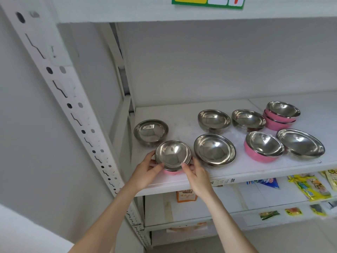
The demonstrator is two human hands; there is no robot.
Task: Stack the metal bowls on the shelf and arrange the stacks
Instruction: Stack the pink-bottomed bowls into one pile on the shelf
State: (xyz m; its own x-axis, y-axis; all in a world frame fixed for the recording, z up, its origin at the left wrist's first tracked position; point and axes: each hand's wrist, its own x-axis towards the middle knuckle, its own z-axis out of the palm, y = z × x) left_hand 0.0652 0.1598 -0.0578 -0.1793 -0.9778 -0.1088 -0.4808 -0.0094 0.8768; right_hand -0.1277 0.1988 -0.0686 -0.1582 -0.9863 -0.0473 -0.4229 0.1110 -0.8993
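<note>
Several metal bowls stand on the white shelf (182, 114). At the front left, a small pink-sided bowl (172, 154) is held between both hands: my left hand (145, 170) grips its left rim, my right hand (196, 172) its right rim. Behind it sits a plain steel bowl (151, 132). To its right lies a wide steel bowl (214, 149). Two steel bowls (214, 119) (248, 119) stand at the back. A pink bowl (263, 147) and a large steel bowl (300, 143) sit at the front right. A stack of two pink bowls (281, 115) stands at the back right.
A perforated white upright (60, 84) frames the shelf on the left. The shelf above carries a green and yellow label (207, 1). Lower shelves hold snack packets (310, 187) and an orange box (187, 195). The shelf's front edge (237, 177) carries a handwritten tag.
</note>
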